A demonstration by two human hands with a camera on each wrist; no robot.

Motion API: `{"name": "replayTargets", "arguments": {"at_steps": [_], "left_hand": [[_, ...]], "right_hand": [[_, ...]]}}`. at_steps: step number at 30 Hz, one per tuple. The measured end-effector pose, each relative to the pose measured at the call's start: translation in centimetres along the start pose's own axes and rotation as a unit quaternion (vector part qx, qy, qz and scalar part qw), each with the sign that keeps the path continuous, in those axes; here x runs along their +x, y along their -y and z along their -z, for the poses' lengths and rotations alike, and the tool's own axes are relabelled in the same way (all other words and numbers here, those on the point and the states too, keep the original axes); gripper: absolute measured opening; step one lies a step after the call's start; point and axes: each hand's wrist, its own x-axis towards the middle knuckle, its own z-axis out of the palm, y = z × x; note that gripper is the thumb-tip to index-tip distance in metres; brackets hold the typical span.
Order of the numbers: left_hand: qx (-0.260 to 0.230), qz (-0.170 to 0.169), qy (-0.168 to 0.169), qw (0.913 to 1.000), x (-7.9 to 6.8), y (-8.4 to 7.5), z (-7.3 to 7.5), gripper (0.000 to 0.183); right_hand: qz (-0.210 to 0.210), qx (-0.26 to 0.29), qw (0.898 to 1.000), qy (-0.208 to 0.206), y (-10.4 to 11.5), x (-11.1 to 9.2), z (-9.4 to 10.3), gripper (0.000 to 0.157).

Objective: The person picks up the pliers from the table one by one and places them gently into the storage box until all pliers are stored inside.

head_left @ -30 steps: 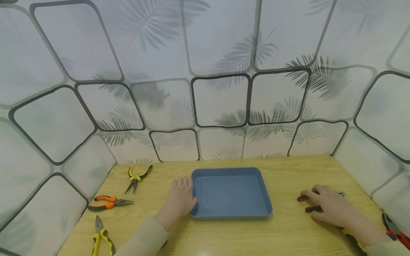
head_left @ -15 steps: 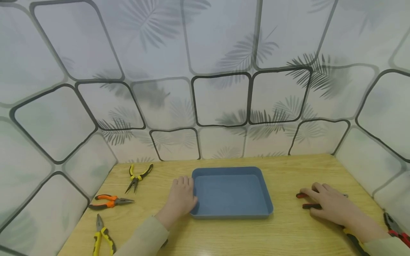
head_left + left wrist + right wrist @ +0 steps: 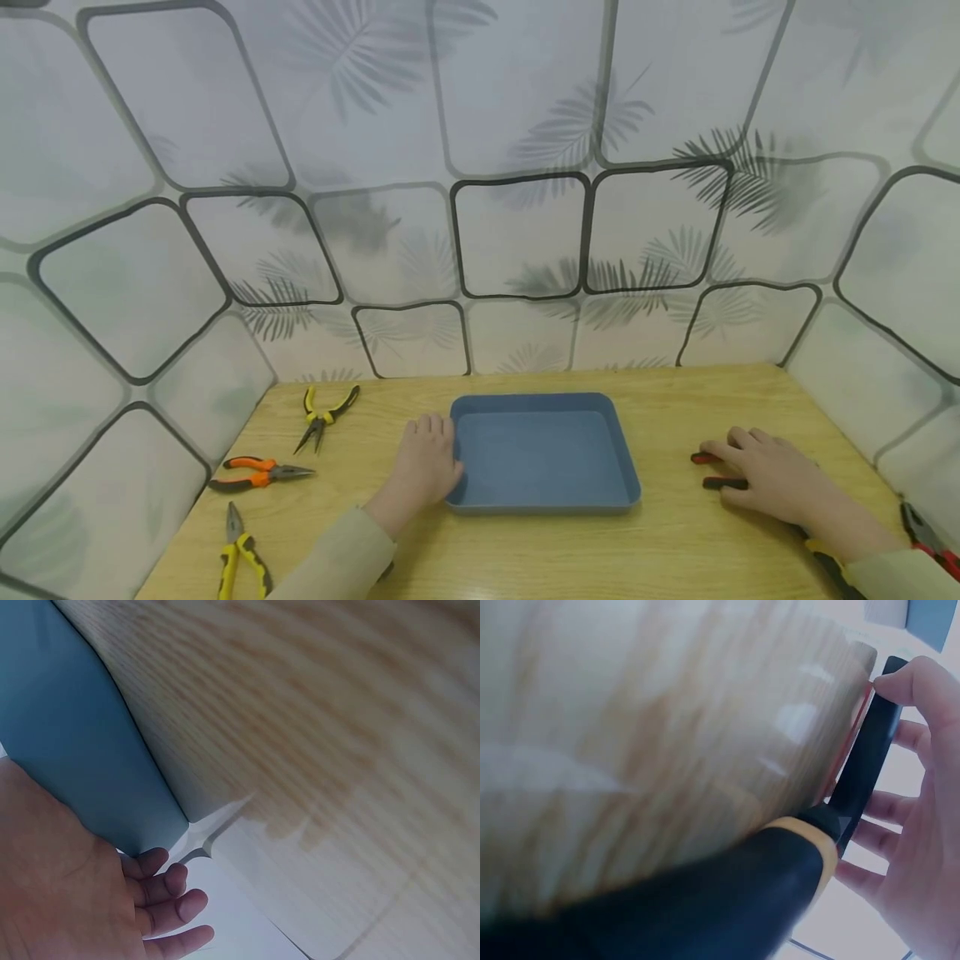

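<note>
My left hand (image 3: 426, 460) rests against the left wall of a blue tray (image 3: 543, 509), its thumb at the rim. In the left wrist view the fingers (image 3: 166, 909) are loosely bent, beside the tray wall (image 3: 82, 727). My right hand (image 3: 772, 475) lies over red-and-black-handled pliers (image 3: 723, 483) on the table, to the right of the tray. The right wrist view shows the thumb (image 3: 901, 682) on a black handle (image 3: 870, 742), with the fingers behind it. The hand hides most of the pliers' head.
On the left lie yellow-and-black pliers (image 3: 318, 425), orange-handled pliers (image 3: 258, 475) and larger yellow-and-black pliers (image 3: 238, 542). A yellow-and-black handle (image 3: 825, 562) lies under the right forearm. Red-handled pliers (image 3: 930, 537) are at the right edge. Patterned cloth (image 3: 517, 242) walls the wooden table.
My right hand and the red-and-black-handled pliers have shifted slightly left, and the pliers' tip no longer shows clearly past the hand. My left hand and the tray stay in place.
</note>
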Motion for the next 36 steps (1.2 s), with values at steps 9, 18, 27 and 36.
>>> {"name": "replayTargets", "arguments": {"at_steps": [9,18,27,36], "left_hand": [[0.007,-0.002,-0.001,1.0,-0.1,-0.1,0.0,0.053],[0.006,-0.001,-0.004,1.0,-0.4,-0.3,0.3,0.052],[0.009,0.0,-0.014,0.9999,-0.2,-0.2,-0.1,0.053],[-0.002,0.002,-0.011,0.9999,0.0,0.0,-0.2,0.053]], "right_hand": [[-0.023,0.013,0.999,0.028,0.4,0.1,0.1,0.061],[-0.029,0.024,0.999,0.003,1.6,0.2,0.6,0.06],[-0.006,0.03,0.999,-0.029,2.6,1.3,0.8,0.054],[0.018,0.019,0.998,-0.049,3.8,2.5,1.4,0.052]]}}
